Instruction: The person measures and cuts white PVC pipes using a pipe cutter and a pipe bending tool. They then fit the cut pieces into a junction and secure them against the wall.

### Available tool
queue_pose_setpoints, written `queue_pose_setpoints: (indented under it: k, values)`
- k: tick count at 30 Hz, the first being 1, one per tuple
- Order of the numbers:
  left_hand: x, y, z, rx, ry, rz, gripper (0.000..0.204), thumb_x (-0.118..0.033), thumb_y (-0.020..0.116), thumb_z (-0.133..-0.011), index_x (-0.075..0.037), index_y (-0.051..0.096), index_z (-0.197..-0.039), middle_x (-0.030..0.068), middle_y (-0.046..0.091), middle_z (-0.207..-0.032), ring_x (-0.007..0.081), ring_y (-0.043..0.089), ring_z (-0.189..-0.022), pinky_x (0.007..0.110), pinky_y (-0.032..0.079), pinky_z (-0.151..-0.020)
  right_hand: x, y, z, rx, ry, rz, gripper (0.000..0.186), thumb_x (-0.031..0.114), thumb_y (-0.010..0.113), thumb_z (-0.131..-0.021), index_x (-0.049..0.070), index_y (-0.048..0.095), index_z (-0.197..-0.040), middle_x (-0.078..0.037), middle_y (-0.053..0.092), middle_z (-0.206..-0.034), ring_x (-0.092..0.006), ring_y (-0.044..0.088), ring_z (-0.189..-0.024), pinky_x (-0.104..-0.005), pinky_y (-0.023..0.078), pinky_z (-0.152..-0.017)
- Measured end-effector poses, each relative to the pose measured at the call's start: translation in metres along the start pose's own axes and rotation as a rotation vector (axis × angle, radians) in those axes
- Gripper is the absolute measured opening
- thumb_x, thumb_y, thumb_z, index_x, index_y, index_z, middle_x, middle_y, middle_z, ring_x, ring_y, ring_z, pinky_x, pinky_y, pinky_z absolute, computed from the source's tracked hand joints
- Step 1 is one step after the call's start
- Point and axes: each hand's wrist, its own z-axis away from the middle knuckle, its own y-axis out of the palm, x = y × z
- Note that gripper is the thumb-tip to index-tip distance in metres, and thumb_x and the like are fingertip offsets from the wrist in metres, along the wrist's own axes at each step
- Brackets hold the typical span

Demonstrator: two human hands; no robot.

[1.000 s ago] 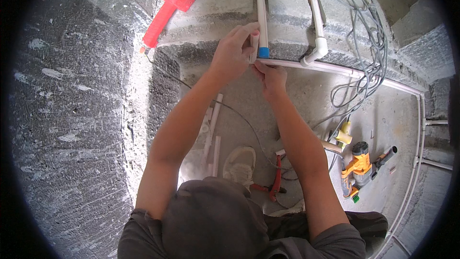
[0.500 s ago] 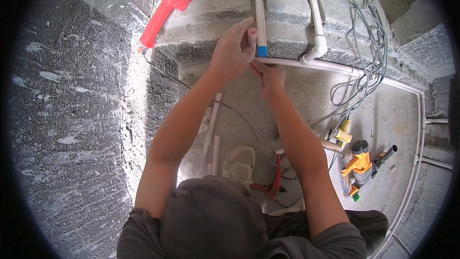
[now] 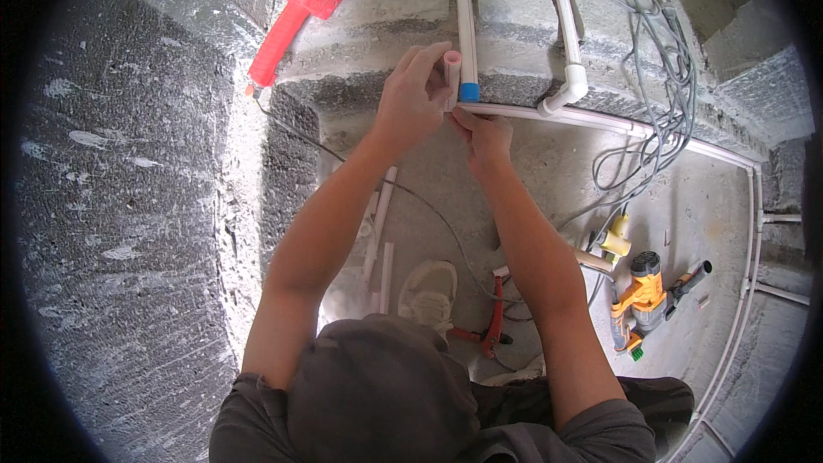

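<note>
A short white plastic pipe [image 3: 453,74] with a pinkish open end stands upright by the wall's foot. My left hand [image 3: 410,99] is closed around it, thumb and fingers on its sides. Down at its base, my right hand [image 3: 484,137] pinches the end of the pipework; the fingertips partly hide the joint there. From that spot a long white pipe [image 3: 591,122] runs right along the wall. Just right of the upright piece, a vertical pipe [image 3: 465,26] ends in a blue cap [image 3: 469,93].
A red pipe-welding tool [image 3: 296,21] lies at the upper left, its cord trailing across the floor. Grey cable [image 3: 660,77] hangs coiled at the right, beside a white elbow [image 3: 573,86]. Red pipe cutters [image 3: 492,326], an orange power tool [image 3: 643,300] and loose pipe lengths [image 3: 381,223] lie nearer me.
My left hand's raised fingers have drawn down and curled closer about the upright pipe. The right hand has barely moved.
</note>
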Motion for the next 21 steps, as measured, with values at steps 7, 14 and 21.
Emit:
queue_pose_setpoints:
  k: [7, 14, 21]
  values:
    - [0.004, 0.001, 0.009, -0.077, 0.048, 0.022, 0.056, 0.012, 0.073, -0.078, -0.003, 0.063, -0.132, 0.0129, 0.065, -0.111, 0.0258, 0.07, -0.087, 0.036, 0.057, -0.078, 0.001, 0.001, 0.002, -0.013, 0.02, -0.003, 0.038, -0.007, 0.075, -0.09, -0.002, 0.065, -0.125, -0.01, 0.069, -0.123, -0.0233, 0.071, -0.107, -0.0339, 0.063, -0.092]
    - [0.021, 0.01, 0.026, -0.236, 0.012, -0.034, 0.041, 0.007, 0.081, -0.079, -0.001, 0.069, -0.117, 0.0077, 0.068, -0.099, 0.0165, 0.07, -0.08, 0.028, 0.056, -0.074, 0.0, 0.0, 0.0, -0.011, 0.012, -0.007, 0.04, -0.01, 0.076, -0.087, -0.004, 0.064, -0.125, -0.013, 0.07, -0.121, -0.0257, 0.072, -0.107, -0.0348, 0.064, -0.087]
    - [0.039, 0.036, 0.045, -0.29, -0.398, 0.219, 0.023, -0.009, 0.085, -0.083, 0.0, 0.074, -0.1, 0.0111, 0.069, -0.096, 0.0215, 0.071, -0.084, 0.034, 0.056, -0.077, 0.001, -0.001, -0.001, -0.022, 0.046, -0.027, 0.036, -0.012, 0.073, -0.088, -0.007, 0.064, -0.123, -0.015, 0.07, -0.12, -0.0264, 0.072, -0.105, -0.0359, 0.066, -0.09]
